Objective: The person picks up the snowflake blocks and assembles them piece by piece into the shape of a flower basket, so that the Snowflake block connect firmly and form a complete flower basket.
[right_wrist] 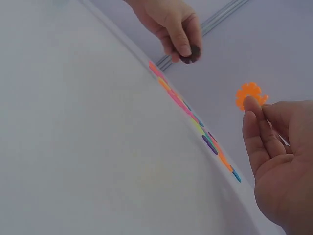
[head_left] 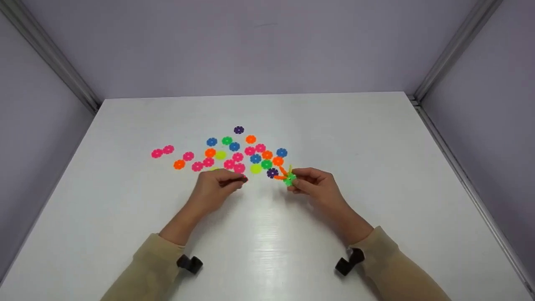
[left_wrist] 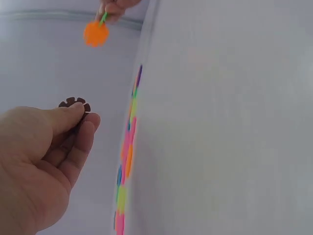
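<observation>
In the head view my left hand (head_left: 211, 190) is raised over the white table, left of centre. It pinches a dark brown notched disc (left_wrist: 71, 101) between thumb and fingers, seen clearly in the left wrist view. My right hand (head_left: 321, 188) holds a small cluster of joined notched discs at about the same height. A green disc (head_left: 289, 180) faces up in that cluster, with orange and yellow ones slotted on edge into it. The right wrist view shows an orange disc (right_wrist: 248, 92) of the cluster above the fingertips. Between the two hands there is a gap.
Loose notched discs lie spread flat just beyond the hands, among them a pink disc (head_left: 239, 168), a blue disc (head_left: 281, 152) and a purple disc (head_left: 238, 130). The white table (head_left: 355, 125) meets pale walls at its back and sides.
</observation>
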`<state>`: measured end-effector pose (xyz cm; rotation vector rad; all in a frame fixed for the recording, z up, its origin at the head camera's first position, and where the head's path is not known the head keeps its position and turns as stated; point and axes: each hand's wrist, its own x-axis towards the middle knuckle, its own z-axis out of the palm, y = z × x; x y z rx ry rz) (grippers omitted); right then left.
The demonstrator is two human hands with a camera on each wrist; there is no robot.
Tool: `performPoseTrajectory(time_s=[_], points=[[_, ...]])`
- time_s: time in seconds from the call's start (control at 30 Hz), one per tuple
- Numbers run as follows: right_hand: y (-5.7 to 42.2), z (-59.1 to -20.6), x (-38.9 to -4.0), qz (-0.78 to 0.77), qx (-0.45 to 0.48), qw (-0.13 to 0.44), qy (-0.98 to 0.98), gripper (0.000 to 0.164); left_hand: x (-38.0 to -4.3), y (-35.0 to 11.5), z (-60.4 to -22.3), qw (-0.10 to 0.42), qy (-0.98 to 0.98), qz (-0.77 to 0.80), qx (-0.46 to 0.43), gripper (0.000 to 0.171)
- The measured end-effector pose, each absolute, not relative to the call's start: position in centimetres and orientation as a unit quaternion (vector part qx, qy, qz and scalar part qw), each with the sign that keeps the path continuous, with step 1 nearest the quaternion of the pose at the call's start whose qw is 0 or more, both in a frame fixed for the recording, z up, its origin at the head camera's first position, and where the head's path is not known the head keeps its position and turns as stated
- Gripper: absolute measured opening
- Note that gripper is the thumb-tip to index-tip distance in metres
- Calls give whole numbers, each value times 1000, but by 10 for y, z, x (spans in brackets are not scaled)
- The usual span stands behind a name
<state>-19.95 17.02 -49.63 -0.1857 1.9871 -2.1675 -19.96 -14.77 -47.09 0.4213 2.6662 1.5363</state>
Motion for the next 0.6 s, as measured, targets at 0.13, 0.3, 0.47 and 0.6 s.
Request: performPoseTrajectory(time_s=[0.13, 0.3, 0.47, 0.6], points=[[167, -495, -197, -735, -70, 96, 667, 30, -194, -113, -474, 2, 836, 519, 178, 20], [164, -495, -196, -744, -79, 87, 658, 31, -192, -90, -479, -31, 815, 537, 214, 19], [163, -494, -195, -745, -86, 86, 656, 32, -191, -79, -481, -42, 800, 558, 218, 22], [163, -494, -194, -746, -83, 82, 656, 33, -191, -75, -483, -43, 796, 563, 218, 23]])
